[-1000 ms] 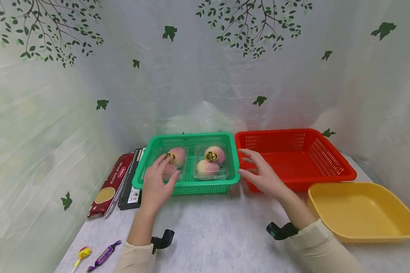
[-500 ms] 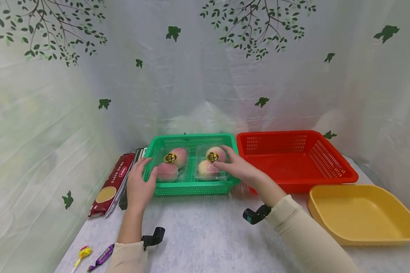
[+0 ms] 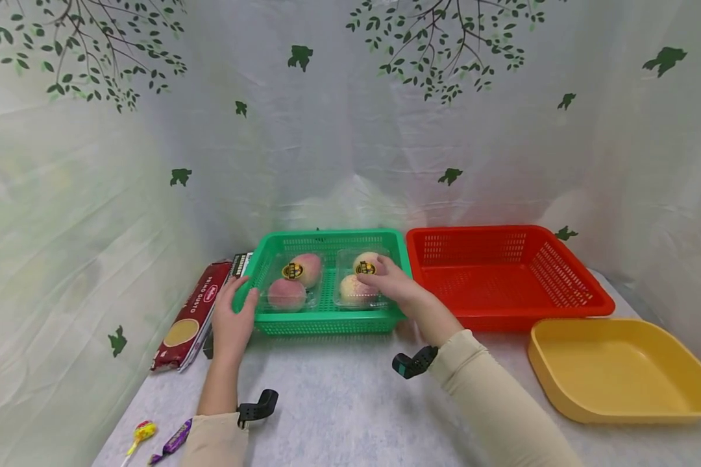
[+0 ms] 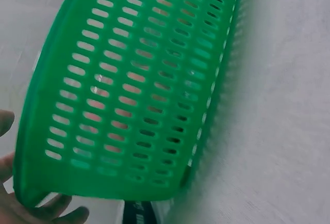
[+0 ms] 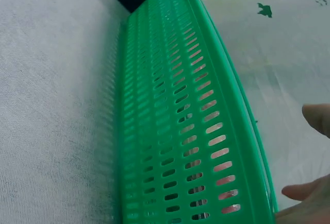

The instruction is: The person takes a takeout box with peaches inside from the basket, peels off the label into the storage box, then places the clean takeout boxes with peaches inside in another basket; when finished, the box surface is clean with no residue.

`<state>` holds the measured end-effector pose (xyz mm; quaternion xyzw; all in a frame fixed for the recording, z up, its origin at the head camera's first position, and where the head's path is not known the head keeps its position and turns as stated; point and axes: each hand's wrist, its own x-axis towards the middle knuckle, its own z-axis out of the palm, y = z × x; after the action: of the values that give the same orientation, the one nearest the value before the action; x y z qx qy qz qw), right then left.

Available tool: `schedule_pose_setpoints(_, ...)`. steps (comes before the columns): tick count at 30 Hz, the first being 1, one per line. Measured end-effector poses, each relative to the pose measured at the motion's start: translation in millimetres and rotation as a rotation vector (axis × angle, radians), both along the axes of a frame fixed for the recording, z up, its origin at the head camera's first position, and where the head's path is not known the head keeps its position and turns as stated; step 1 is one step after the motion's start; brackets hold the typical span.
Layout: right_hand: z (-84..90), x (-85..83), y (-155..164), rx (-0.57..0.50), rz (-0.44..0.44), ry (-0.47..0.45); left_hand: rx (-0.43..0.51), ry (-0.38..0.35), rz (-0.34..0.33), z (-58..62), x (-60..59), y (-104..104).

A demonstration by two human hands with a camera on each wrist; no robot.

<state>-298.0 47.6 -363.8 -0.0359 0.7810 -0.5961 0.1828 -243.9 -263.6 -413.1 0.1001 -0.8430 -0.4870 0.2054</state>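
Observation:
Two clear plastic boxes, the left one (image 3: 293, 270) and the right one (image 3: 365, 268), sit side by side in a green basket (image 3: 327, 322). Each contains two round pinkish peaches and bears a black-and-yellow sticker. My right hand (image 3: 402, 288) reaches over the basket's right rim, thumb and fingers spread over the right box. At the basket's front left corner, my left hand (image 3: 232, 322) straddles the rim with parted fingers. In the left wrist view its fingers (image 4: 67, 214) lie just beyond the basket's end wall.
Right of the green basket stands a red basket (image 3: 502, 285), with a yellow tray (image 3: 619, 370) in front. On the left lie a dark red packet (image 3: 193, 318) and a black box (image 3: 242, 261). A lollipop (image 3: 143, 431) and a purple wrapped candy (image 3: 176, 439) lie at the front left.
My right hand has moved left from beside the red basket to over the right box. My left hand has drawn back from the left box to the green basket's left corner.

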Motion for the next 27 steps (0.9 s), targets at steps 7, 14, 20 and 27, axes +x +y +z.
schedule_pose_setpoints(7,-4.1,-3.5,-5,-0.014,-0.033,-0.03,0.087,-0.074,0.003,-3.6,-0.8,-3)
schedule_pose_setpoints(14,-8.7,-8.6,-9,-0.007,-0.094,-0.032,0.166,-0.142,0.023,-8.8,-3.2,-4)
schedule_pose_setpoints(20,-13.7,-13.6,-13,-0.02,-0.094,-0.042,0.201,-0.154,0.019,-9.9,-4.1,-6)
schedule_pose_setpoints(27,-20.4,-17.8,-20,-0.04,-0.063,-0.083,0.201,-0.159,0.007,-10.3,-3.6,-7)
